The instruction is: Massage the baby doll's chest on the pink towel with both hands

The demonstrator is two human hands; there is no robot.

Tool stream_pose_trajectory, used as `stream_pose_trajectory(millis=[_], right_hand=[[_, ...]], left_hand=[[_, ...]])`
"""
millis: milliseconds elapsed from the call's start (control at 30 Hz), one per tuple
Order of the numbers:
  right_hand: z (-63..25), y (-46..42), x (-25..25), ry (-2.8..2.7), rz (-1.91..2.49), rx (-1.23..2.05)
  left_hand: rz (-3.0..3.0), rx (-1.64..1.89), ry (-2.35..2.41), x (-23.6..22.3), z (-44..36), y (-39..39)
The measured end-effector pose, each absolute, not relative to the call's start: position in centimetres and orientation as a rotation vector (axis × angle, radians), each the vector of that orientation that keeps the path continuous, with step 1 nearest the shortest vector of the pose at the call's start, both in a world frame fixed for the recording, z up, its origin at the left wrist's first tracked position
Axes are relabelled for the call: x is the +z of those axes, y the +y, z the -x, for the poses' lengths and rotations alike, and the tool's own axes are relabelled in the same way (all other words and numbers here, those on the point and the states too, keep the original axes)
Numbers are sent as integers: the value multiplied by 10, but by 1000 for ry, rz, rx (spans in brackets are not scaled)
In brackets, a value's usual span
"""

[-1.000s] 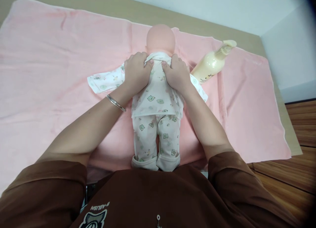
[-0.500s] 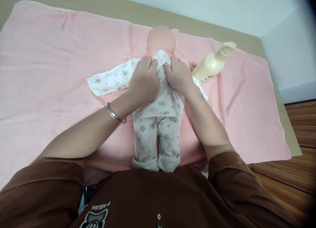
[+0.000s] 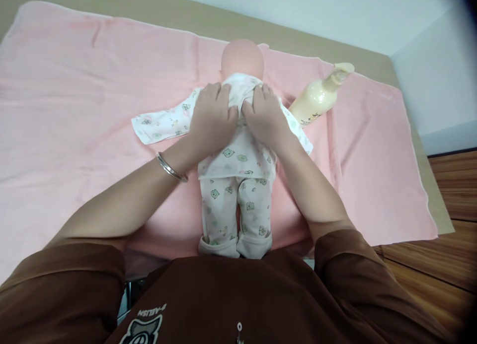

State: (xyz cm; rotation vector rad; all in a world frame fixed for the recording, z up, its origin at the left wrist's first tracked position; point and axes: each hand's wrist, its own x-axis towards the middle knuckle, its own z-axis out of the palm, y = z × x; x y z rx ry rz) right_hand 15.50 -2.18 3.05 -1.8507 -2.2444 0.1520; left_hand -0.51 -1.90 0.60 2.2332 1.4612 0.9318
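Note:
A baby doll [image 3: 243, 58] lies with its bald head away from me, no face showing. It wears a white printed baby shirt [image 3: 238, 163] and matching trousers [image 3: 250, 205] with turned-up cuffs. On the upper left of the shirt, my left hand [image 3: 213, 116] pinches the cloth. Opposite it, my right hand [image 3: 269, 116] grips the shirt's upper right, with the thumb near the middle. Bunched fabric shows between the two thumbs. Both sleeves stretch out sideways; the right one is partly behind my hand and wrist.
A pink blanket [image 3: 74, 86] with creases covers most of the table [image 3: 298, 38]. A cream pump bottle [image 3: 316, 98] lies tilted by the doll's right sleeve. White wall [image 3: 354, 16] rises behind, and brown wooden boards [image 3: 454, 254] show at the lower right.
Both hands have moved slightly down the doll's back, drawing the shirt's neckline lower and flatter below the head. More of the right sleeve shows now.

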Motion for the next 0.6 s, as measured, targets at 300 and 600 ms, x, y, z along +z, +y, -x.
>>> stream_pose_trajectory(millis=[300,600], right_hand=[[-149,-41,41,-2284,1837,124],[-157,-22,45,-2205,1884,243]], left_hand=[[-2192,808,1477,15,14,-1],[-2360,829,1519,9,7,-20]])
